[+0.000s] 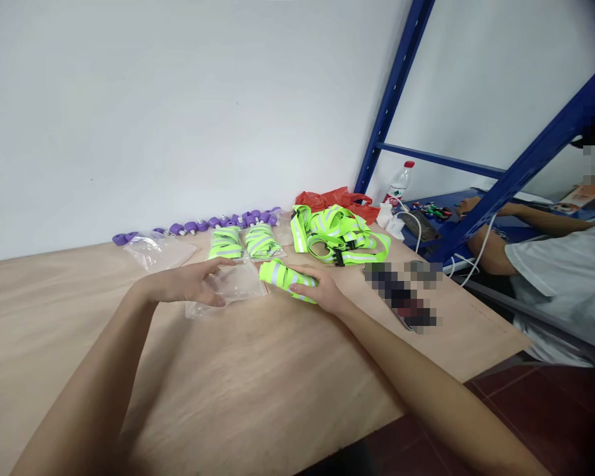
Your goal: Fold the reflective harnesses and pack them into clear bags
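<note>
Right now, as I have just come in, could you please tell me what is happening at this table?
A person's right hand holds a folded bundle of yellow-green reflective strap. The left hand, thumb and fingers apart, is at a clear plastic bag; whether it touches the bag is hard to tell. Just behind lie two bags with similar straps inside, and to the right is a heap of loose straps. Purple items line the wall.

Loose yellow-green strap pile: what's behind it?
Behind the loose yellow-green straps lies a red plastic bag, its upper part showing. The straps cover its lower part, so whatever lies hidden there cannot be seen.
</note>
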The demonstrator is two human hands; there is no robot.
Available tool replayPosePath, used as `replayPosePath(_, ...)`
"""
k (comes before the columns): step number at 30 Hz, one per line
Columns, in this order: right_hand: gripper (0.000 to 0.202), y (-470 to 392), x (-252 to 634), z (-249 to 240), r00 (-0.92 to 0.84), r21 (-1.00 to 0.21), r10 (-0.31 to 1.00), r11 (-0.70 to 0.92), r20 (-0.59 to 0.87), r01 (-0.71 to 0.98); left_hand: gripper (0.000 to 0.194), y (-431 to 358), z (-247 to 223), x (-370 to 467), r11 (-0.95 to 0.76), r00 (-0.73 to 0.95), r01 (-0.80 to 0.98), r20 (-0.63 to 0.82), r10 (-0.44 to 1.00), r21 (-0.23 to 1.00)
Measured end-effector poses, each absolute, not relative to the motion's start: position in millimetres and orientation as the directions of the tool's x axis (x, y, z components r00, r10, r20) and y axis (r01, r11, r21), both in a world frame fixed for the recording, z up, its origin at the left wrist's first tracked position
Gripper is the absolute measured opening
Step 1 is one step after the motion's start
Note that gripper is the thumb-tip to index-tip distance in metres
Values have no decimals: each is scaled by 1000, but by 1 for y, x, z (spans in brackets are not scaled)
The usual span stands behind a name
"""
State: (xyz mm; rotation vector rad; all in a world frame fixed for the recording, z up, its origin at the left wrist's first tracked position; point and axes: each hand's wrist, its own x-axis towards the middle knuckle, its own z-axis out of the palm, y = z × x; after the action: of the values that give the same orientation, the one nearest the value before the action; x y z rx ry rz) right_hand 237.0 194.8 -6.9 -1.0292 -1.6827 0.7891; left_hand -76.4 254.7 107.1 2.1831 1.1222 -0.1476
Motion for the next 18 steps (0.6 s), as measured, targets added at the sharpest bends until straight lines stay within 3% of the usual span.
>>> replayPosePath(4,51,196,239,-7,-189,-818,879,476,437,322,85,259,108,-84,-456,699,685,-333,633,568)
replayPosePath(11,48,194,239,-3,-185,-734,829,554,527,393,85,259,109,-87,-394,708,630,-286,646,669)
replayPosePath(18,47,192,237,-6,-223,-693,827,556,515,459,94,250,96,-63,-465,761,598,-279,586,654)
